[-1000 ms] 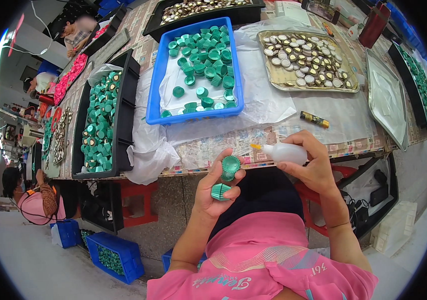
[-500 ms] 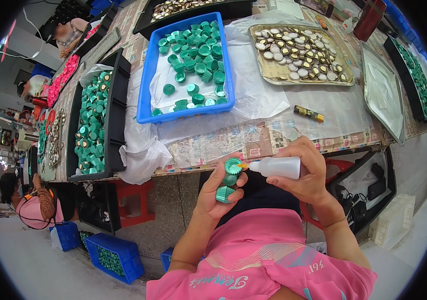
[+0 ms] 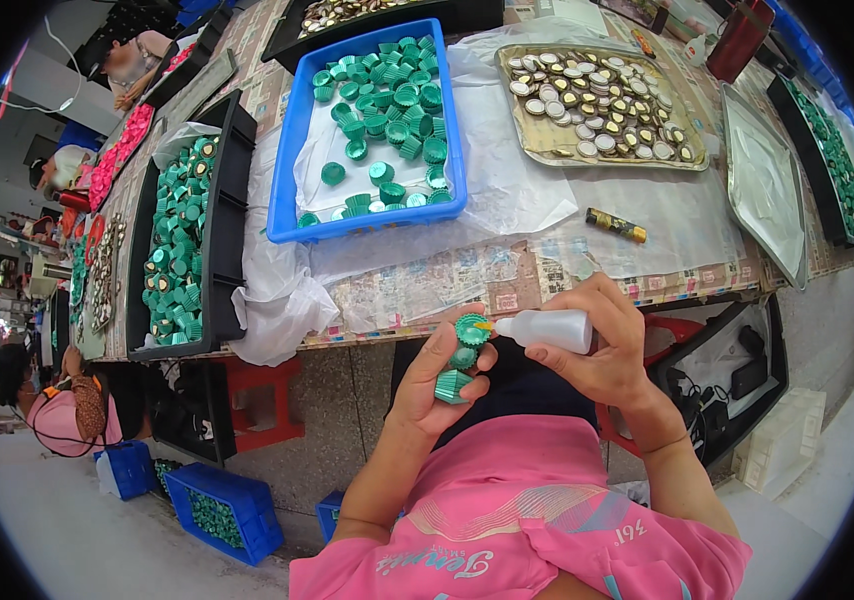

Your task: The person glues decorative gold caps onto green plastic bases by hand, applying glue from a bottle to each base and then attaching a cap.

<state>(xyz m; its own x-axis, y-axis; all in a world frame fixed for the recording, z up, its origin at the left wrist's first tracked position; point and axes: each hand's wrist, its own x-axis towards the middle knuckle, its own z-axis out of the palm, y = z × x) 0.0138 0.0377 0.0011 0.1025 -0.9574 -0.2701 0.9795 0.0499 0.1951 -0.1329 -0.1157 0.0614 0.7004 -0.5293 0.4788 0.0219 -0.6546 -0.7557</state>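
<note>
Several green fluted cups are stacked in a column between the fingers and thumb of my left hand. The topmost cup faces up with its inside showing. My right hand grips a white squeeze bottle, tipped sideways. Its yellow nozzle tip points into the top cup, at or just inside the rim; whether it touches I cannot tell. Beyond my hands a blue tray holds loose green cups on white paper. To its right, a metal tray carries many small round pieces, pale and dark.
A black crate of filled green cups stands left of the blue tray. A gold-and-black tube lies on the table before the metal tray. At the right are a paper-lined tray and another black crate. Other people sit at the left.
The view has shifted slightly. My hands keep the same hold, with the bottle's nozzle still at the top cup.
</note>
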